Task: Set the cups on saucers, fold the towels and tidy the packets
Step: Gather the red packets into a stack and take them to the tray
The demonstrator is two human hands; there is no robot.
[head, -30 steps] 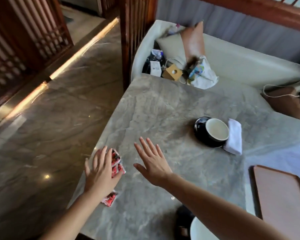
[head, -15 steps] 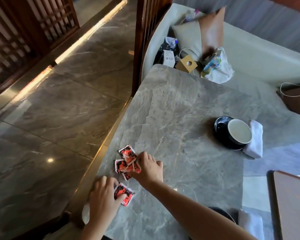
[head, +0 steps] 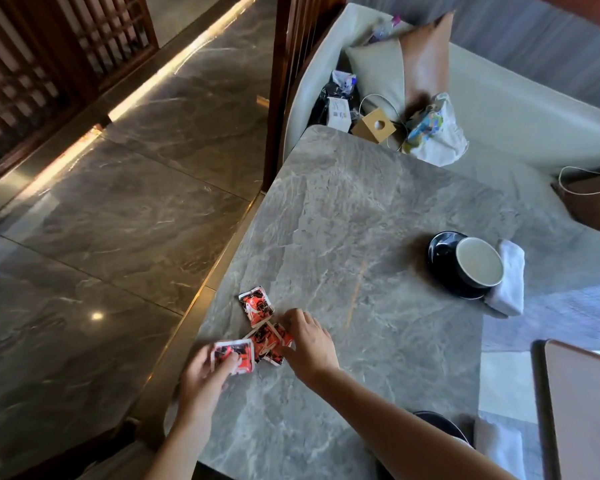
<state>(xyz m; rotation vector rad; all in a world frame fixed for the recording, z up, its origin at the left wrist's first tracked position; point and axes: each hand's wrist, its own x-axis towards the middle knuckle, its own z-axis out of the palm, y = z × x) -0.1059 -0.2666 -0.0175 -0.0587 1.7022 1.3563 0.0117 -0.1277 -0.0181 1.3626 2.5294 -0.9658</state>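
The desk [head: 361, 220] has lots of bare room in the middle. At 8 o'clock, close to its left edge, the left hand [head: 205, 379] holds one red packet [head: 234, 355], thumb on top. The right hand [head: 309, 344] curls its fingers onto the pile of packets [head: 267, 341]. A lone packet [head: 257, 306] lies just past the pile. At 3 o'clock the cup [head: 478, 261] sits on its saucer [head: 440, 247], with a towel [head: 510, 278] touching it.

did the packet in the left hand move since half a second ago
Yes. The packet in the left hand has moved up the table toward the lone packet, which stayed put.
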